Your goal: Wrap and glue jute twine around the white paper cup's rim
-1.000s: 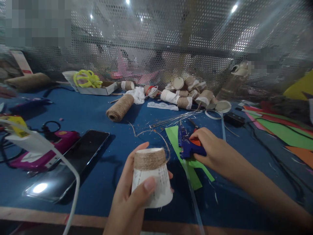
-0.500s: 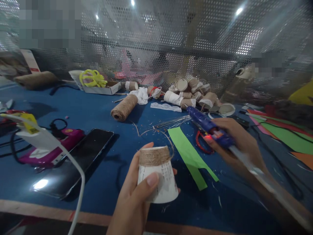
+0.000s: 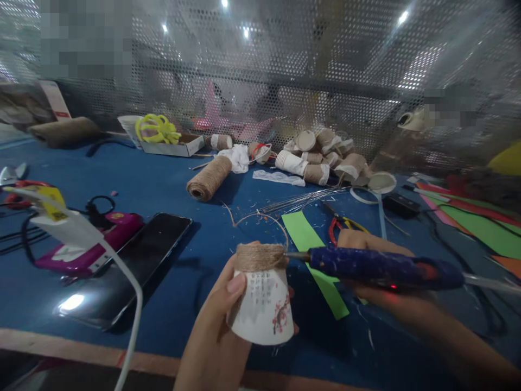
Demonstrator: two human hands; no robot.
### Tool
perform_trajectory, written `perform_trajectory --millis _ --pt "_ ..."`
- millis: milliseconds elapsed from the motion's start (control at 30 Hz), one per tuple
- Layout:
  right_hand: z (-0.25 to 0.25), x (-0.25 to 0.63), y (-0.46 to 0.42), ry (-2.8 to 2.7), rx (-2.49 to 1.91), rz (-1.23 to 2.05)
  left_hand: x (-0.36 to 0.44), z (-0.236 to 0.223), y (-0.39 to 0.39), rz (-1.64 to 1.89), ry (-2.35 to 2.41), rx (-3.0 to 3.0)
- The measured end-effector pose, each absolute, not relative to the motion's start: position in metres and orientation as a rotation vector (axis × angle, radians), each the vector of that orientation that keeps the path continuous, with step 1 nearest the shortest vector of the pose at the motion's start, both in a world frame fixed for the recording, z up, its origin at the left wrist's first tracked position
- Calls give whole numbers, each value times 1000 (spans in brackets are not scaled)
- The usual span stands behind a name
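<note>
My left hand (image 3: 222,312) is closed around a white paper cup (image 3: 260,309), held upside down with its wide end low. Printed characters and a red blossom sprig show on its side. Jute twine (image 3: 260,257) is wound in a band around the narrow upper end, and a loose strand runs back from it over the table. A blue glue gun (image 3: 366,266) lies in the grip of my right hand (image 3: 391,301), pointing left. Its metal tip meets the right edge of the twine band, or sits just beside it; a red light glows on its body.
Behind the cup lie a twine roll (image 3: 209,178), thin wires (image 3: 303,200) and a green paper strip (image 3: 315,260). Pliers (image 3: 336,228) are near my right hand. Twine-wrapped cups (image 3: 325,155) pile up at the back. At left are a phone (image 3: 146,255) and a magenta power strip (image 3: 93,252).
My right hand has swung the glue gun down and turned it level, bringing its tip to the twine band. The cup has turned in my left hand, so the blossom print now shows.
</note>
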State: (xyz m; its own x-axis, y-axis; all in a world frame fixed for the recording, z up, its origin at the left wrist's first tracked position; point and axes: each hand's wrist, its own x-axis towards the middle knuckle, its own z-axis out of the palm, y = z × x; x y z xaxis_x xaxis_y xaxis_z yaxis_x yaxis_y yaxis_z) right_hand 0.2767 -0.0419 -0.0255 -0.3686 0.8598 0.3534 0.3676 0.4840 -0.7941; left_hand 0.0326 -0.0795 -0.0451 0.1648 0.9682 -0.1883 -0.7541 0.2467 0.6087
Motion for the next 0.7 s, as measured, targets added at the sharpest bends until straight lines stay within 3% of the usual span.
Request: perform_trajectory --millis 700 --pt "-24 273 -41 -2013 -1003 730 37 -37 -88 1308 634 470"
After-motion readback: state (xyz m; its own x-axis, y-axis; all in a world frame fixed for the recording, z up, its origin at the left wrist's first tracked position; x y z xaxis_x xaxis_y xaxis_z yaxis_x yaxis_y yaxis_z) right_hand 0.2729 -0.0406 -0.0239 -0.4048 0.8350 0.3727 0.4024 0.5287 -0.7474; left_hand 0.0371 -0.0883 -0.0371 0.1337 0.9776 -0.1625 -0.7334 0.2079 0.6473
